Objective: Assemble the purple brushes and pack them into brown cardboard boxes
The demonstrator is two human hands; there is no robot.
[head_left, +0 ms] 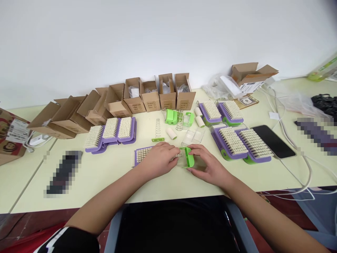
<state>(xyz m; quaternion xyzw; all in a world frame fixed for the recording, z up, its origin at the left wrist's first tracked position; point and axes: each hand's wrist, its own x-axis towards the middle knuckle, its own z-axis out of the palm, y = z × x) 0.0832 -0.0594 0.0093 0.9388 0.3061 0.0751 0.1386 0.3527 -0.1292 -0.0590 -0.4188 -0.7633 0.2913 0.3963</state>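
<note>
My left hand (160,159) lies curled over a purple brush with cream bristles (142,154) on the pale table (105,179), gripping its right end. My right hand (207,165) pinches a green plastic end piece (189,157) held against that brush. Both hands meet near the front middle of the table. What is between the fingers of the left hand is partly hidden.
Finished purple brushes lie at left (112,131) and right (240,142). Loose springs (158,128), white rollers (171,133), clear covers (193,136) and green parts (171,116) sit behind my hands. Open cardboard boxes (150,96) line the back. A black phone (273,141) and white cables (302,165) lie to the right.
</note>
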